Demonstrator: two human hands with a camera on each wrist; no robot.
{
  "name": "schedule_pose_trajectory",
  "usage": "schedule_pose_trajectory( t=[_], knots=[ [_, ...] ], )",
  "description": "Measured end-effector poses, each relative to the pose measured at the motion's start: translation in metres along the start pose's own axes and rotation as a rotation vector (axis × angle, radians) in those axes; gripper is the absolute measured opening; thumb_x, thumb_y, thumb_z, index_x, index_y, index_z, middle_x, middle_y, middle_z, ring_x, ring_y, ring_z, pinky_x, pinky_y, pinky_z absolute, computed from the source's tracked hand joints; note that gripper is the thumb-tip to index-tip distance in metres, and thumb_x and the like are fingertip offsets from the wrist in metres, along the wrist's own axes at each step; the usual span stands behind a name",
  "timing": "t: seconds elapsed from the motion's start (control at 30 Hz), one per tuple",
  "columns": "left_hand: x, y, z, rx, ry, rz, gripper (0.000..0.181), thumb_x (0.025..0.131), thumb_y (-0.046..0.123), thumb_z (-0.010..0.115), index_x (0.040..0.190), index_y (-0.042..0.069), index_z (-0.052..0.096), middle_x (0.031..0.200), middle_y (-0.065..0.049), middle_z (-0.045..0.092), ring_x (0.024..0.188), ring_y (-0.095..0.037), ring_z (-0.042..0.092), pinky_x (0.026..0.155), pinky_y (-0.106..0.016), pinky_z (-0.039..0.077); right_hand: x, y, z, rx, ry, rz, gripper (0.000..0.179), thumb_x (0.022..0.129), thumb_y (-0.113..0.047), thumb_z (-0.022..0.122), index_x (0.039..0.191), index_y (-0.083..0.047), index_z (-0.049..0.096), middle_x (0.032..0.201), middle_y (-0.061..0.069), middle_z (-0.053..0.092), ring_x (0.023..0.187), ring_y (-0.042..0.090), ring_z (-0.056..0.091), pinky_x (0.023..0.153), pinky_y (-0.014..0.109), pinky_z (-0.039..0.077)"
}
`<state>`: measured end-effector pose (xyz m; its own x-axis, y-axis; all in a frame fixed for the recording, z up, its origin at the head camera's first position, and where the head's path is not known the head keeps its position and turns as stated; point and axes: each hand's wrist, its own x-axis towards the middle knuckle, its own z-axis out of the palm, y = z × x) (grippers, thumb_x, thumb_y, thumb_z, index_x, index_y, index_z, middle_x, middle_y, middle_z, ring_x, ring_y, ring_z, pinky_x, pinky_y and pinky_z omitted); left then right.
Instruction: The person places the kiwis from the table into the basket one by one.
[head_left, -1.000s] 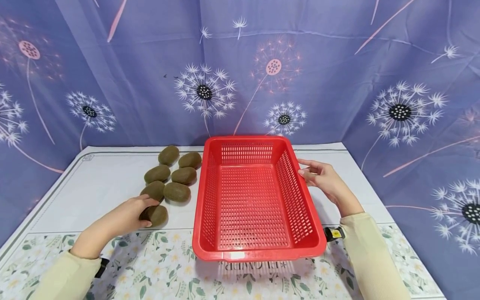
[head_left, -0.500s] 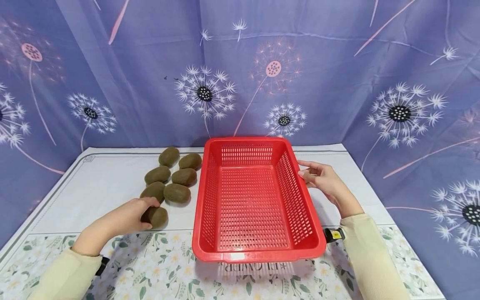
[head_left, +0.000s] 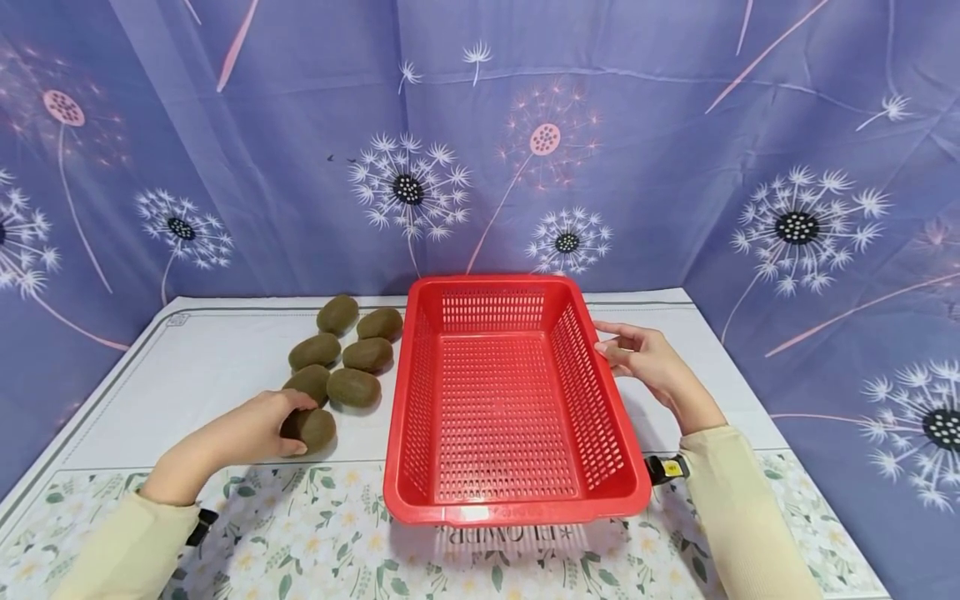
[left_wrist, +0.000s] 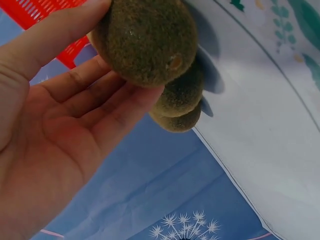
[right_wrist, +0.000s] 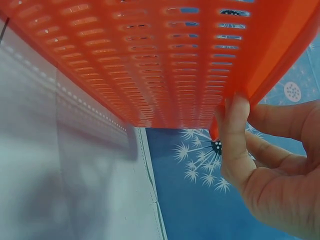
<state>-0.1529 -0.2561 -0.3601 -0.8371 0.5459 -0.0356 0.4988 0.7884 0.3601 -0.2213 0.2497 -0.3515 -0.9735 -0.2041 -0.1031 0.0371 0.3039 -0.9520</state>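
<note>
At the left of the head picture, the left hand has its thumb and fingers on a brown, fuzzy kiwi, pinching it. That kiwi is at the front of the bunch, low in the left half of the frame. Six more kiwis lie just behind it on the surface, going up in two crooked rows toward the back edge. In the left wrist picture, the pinched kiwi is big at the top middle — a light brown spot shows near its end — and other kiwis peek out below it. A big red basket full of little holes stands in the middle of the head picture, to the right of the kiwis. The right hand is at the right side of the basket, pinching its rim — the thumb is on one side and fingers are on the other. Both arms wear cream sleeves, with a black strap near each wrist. The surface is white at the back and has flowers at the front. Behind everything hangs a purple-blue cloth with white and pink dandelions on it.
</note>
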Motion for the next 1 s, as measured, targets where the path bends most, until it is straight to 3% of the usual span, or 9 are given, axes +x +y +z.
schedule_pose_trajectory(
  t=[0.33, 0.67, 1.0],
  knots=[
    [0.008, 0.004, -0.022, -0.098, 0.024, -0.007, 0.046, 0.075, 0.011, 0.082, 0.11, -0.01, 0.062, 0.095, -0.008, 0.066, 0.077, -0.011, 0.057, 0.062, -0.027, 0.047, 0.001, 0.0, -0.001, 0.017, 0.006, 0.012, 0.054, 0.096, -0.01, 0.059, 0.144, 0.004, 0.038, 0.098, 0.005, 0.063, 0.077, 0.01, 0.067, 0.075, 0.028, 0.056],
    [0.021, 0.016, -0.045, -0.151, 0.056, 0.005, 0.04, 0.075, 0.014, 0.082, 0.107, -0.004, 0.066, 0.085, 0.002, 0.065, 0.075, -0.01, 0.058, 0.062, -0.026, 0.048, 0.001, 0.002, -0.001, 0.014, 0.003, -0.006, 0.052, 0.096, -0.007, 0.057, 0.143, 0.006, 0.038, 0.096, 0.005, 0.063, 0.076, 0.01, 0.067, 0.074, 0.029, 0.056],
    [0.038, 0.034, -0.066, -0.228, 0.064, 0.015, 0.042, 0.077, 0.014, 0.081, 0.111, -0.006, 0.065, 0.091, -0.004, 0.07, 0.081, -0.017, 0.067, 0.069, -0.027, 0.054, -0.001, 0.001, 0.001, 0.002, 0.001, -0.005, 0.055, 0.096, -0.011, 0.059, 0.144, 0.003, 0.038, 0.1, 0.009, 0.063, 0.077, 0.012, 0.067, 0.074, 0.029, 0.056]
  ],
)
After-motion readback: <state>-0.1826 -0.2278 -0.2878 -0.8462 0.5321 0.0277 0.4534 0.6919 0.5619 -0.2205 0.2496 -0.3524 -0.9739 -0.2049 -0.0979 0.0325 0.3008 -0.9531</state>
